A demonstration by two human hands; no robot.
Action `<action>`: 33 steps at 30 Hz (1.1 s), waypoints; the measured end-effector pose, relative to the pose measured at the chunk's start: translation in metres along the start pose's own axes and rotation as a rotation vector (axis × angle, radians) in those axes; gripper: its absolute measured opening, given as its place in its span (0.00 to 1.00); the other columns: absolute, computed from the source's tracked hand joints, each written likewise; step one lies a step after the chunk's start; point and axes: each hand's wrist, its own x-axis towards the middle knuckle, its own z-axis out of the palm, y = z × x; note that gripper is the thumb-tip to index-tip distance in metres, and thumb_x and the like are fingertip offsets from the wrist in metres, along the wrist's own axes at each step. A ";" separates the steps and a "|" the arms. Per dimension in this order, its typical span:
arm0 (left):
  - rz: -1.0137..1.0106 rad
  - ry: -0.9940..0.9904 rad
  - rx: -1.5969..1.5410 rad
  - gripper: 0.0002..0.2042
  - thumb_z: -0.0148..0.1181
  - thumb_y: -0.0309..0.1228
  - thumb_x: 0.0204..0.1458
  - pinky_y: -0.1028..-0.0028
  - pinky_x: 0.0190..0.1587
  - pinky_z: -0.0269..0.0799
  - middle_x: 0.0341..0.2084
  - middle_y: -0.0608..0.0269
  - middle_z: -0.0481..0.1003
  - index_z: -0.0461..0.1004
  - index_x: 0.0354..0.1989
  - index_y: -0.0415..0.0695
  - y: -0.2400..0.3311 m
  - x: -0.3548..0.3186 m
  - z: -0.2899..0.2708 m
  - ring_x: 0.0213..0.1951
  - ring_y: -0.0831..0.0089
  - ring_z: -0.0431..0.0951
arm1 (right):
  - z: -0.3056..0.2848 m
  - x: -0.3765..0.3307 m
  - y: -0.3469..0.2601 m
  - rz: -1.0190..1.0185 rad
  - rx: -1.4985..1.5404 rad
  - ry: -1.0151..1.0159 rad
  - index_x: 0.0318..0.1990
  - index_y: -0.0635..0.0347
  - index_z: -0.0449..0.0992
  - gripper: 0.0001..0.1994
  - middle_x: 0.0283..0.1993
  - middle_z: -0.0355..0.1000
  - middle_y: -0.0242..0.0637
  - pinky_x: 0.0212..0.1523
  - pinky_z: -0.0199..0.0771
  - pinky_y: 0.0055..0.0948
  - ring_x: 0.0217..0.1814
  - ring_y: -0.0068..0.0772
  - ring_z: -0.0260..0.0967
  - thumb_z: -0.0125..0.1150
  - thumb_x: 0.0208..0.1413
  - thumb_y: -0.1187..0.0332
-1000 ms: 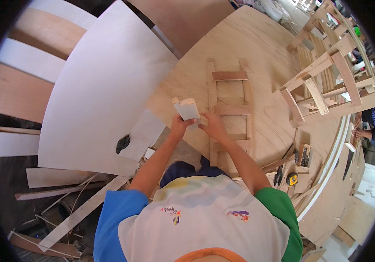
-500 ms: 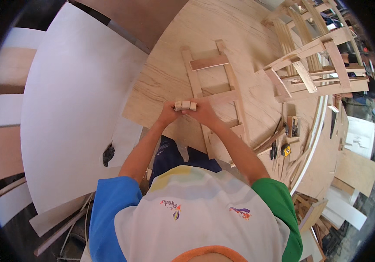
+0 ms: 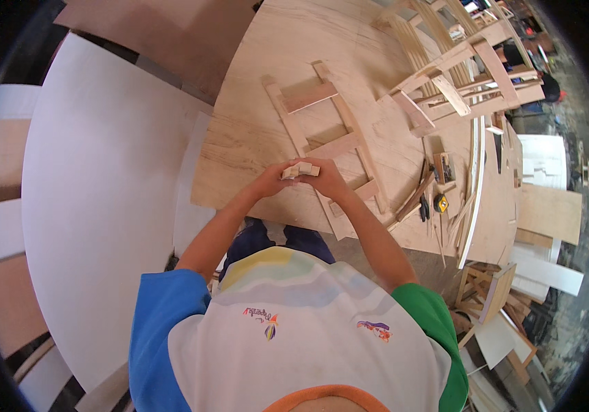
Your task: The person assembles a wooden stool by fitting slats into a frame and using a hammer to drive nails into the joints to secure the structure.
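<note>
Between my two hands, above the near edge of a plywood tabletop (image 3: 239,165), I grip several small pale wood blocks (image 3: 301,170) bunched side by side. My left hand (image 3: 272,180) is closed around their left end. Around the right end my right hand (image 3: 327,181) is closed, its fingers partly hidden by the blocks. Just beyond and to the right of my hands lies a ladder-shaped wooden frame (image 3: 353,127), flat on the plywood, with two long rails and short crosspieces.
At the far right stands a larger slatted wooden frame (image 3: 439,86). Nearer lie a small open wooden box (image 3: 443,167), a yellow and black tape measure (image 3: 441,202), black-handled pliers (image 3: 424,209) and thin wood strips. A large white panel (image 3: 102,199) fills the left side.
My view has turned and shifted, so the tabletop things appear further left. The blocks in my hands have tilted and are no longer in one straight row.
</note>
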 end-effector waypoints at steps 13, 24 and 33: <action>-0.051 -0.250 0.350 0.17 0.62 0.22 0.47 0.71 0.43 0.71 0.37 0.59 0.78 0.73 0.47 0.43 -0.031 0.013 -0.013 0.38 0.75 0.77 | 0.014 -0.010 0.009 0.036 0.040 0.005 0.43 0.59 0.77 0.16 0.38 0.77 0.37 0.43 0.73 0.27 0.40 0.28 0.74 0.69 0.43 0.74; -0.035 -0.349 0.419 0.17 0.64 0.25 0.42 0.68 0.40 0.71 0.35 0.52 0.78 0.74 0.44 0.44 -0.020 0.020 -0.008 0.36 0.61 0.78 | 0.001 -0.016 0.011 -0.171 -0.077 -0.104 0.48 0.56 0.76 0.19 0.44 0.77 0.39 0.45 0.72 0.26 0.43 0.29 0.75 0.66 0.46 0.76; -0.070 -0.207 0.418 0.11 0.60 0.24 0.45 0.68 0.39 0.71 0.33 0.49 0.78 0.76 0.39 0.41 -0.032 0.006 0.003 0.34 0.64 0.78 | 0.003 -0.022 0.032 -0.186 0.026 -0.135 0.48 0.57 0.77 0.17 0.43 0.77 0.39 0.45 0.73 0.25 0.44 0.28 0.75 0.65 0.48 0.75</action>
